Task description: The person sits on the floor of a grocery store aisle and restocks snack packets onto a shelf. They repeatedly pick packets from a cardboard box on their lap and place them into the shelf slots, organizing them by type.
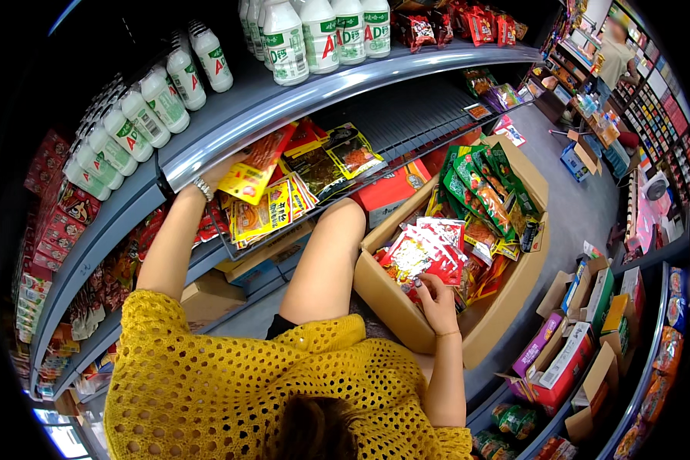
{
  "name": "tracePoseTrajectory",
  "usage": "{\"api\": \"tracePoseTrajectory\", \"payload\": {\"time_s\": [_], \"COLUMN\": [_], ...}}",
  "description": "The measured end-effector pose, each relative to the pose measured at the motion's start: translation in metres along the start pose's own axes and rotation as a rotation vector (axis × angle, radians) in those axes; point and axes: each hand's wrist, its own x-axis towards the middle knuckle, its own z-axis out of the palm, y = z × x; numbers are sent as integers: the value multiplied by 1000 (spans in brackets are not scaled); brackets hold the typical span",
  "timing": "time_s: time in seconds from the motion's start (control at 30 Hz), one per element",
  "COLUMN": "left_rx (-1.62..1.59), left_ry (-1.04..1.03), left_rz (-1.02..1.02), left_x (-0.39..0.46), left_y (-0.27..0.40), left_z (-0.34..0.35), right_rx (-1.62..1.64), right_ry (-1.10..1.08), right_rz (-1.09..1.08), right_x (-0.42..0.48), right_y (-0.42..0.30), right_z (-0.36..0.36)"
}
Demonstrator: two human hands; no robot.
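My left hand (224,171) reaches in under the front rail of the upper shelf, partly hidden by it. It holds a red and yellow snack packet (256,167) tilted above the wire rack (420,123). Just below that packet lies a stack of yellow snack packets (267,210), with black and yellow packets (322,158) behind it. My right hand (439,302) is over an open cardboard carton (394,305). Its fingertips meet the lower edge of some shiny red and white packets (425,247); whether they grip them is unclear. Green packets (483,181) stand at the carton's far end.
White plastic bottles (322,34) line the shelf above, near its front rail (345,80). My bent knee (342,221) sits between rack and carton. Opened display boxes (563,356) fill a low shelf at right. Another person (612,57) stands far back beside a table (601,123).
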Motion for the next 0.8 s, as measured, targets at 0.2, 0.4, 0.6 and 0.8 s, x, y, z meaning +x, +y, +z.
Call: {"api": "tracePoseTrajectory", "payload": {"time_s": [0.2,0.4,0.6,0.8], "left_rx": [980,1109,-245,-836], "left_ry": [316,445,389,335], "left_rz": [739,528,77,-177], "left_x": [39,20,42,5], "left_y": [-53,-33,-50,-32], "left_z": [-33,10,15,53], "right_rx": [7,8,5,0], "right_ry": [-33,-16,-20,-25], "right_rz": [39,57,42,29], "right_x": [0,-1,0,0], "right_y": [4,4,8,4], "right_z": [-2,-4,-2,-3]}}
